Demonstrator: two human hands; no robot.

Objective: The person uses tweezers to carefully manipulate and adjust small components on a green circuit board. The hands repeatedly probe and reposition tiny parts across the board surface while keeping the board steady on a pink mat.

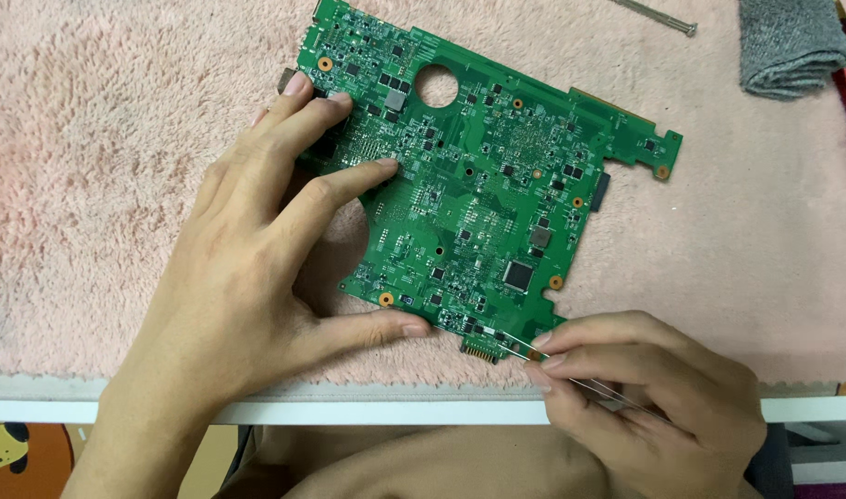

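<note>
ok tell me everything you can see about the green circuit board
The green circuit board lies flat and tilted on a fluffy pink mat. It has an uneven outline, a round hole near the top, orange-ringed screw holes, and many small black chips and silver solder spots. The left hand presses its left side, thumb at the lower edge. The right hand holds thin metal tweezers at its bottom edge.

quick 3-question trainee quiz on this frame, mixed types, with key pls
1. True or false: the left hand presses on the green printed circuit board.
2. What does the right hand hold? A) thin metal tweezers B) a red screwdriver C) a soldering iron
3. Fill in: the board lies on a fluffy ____ towel.

Key: 1 true; 2 A, tips at the board's near edge; 3 pink. Also in view: a folded grey cloth at top right.
</note>
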